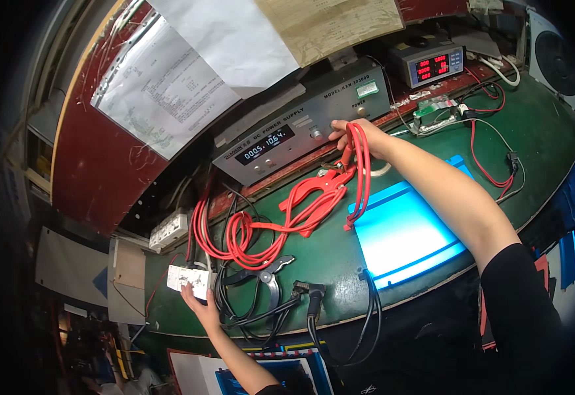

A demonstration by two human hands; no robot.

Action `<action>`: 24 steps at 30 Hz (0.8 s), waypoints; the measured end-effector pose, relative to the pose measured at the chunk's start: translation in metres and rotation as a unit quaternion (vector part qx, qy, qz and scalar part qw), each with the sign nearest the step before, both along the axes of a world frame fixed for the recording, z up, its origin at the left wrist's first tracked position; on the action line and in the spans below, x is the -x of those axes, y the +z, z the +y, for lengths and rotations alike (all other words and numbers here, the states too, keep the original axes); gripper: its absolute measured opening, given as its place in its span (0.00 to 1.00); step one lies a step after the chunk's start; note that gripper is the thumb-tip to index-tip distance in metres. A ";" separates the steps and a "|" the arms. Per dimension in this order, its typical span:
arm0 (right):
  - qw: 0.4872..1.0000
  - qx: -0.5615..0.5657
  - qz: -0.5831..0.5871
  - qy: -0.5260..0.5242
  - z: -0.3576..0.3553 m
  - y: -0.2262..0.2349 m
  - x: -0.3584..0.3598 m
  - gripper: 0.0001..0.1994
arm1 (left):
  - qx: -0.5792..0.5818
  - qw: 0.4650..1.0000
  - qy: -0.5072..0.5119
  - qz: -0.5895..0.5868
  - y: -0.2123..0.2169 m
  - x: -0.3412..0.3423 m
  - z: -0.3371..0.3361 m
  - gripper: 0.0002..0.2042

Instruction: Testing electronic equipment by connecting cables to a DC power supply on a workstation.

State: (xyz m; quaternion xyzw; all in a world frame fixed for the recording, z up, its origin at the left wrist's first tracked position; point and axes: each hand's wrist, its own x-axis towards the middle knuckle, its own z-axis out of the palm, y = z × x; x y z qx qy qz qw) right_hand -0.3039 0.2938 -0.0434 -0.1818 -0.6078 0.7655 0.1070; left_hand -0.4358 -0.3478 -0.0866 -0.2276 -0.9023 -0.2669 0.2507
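The right hand (374, 140) is up at the front of the grey power supply (304, 135), thumb and fingertips drawn narrow at a small knob on its face, and whether they actually grip that knob I cannot tell. Red cable (366, 172) hangs in loops right at that hand, dropping toward a red clamp (330, 179) lying on the green tabletop (538, 131) just below. Over to the left hand (203, 308): fingers spread against the white socket block (181, 275) at the tabletop's near left edge, touching it, though a firm hold is impossible to confirm. Between the two, a red coil (254, 266) sprawls across the middle, with a black-handled clamp (269, 276) just beside it and dark leads running toward the near edge. The bright blue panel (406, 230) lies under the line of the right forearm, glaring with reflected light. Farther back on the right, a small meter (439, 66) glows with red digits, a green circuit board (432, 110) just in front of it, and a speaker (557, 59) stands at the far right. Printed sheets (169, 79) hang above the power supply, upper left.
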 end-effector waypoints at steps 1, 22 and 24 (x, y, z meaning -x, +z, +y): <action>1.000 0.001 0.001 0.002 -0.004 0.004 0.000 0.24 | -0.016 1.000 -0.017 0.013 -0.001 0.001 -0.004 0.32; 1.000 0.021 -0.002 0.019 -0.006 0.008 -0.003 0.27 | -0.068 0.998 0.005 -0.014 -0.003 0.005 -0.007 0.24; 1.000 0.016 -0.003 0.018 -0.006 0.008 -0.004 0.27 | -0.107 0.993 -0.004 -0.042 -0.004 0.006 -0.009 0.22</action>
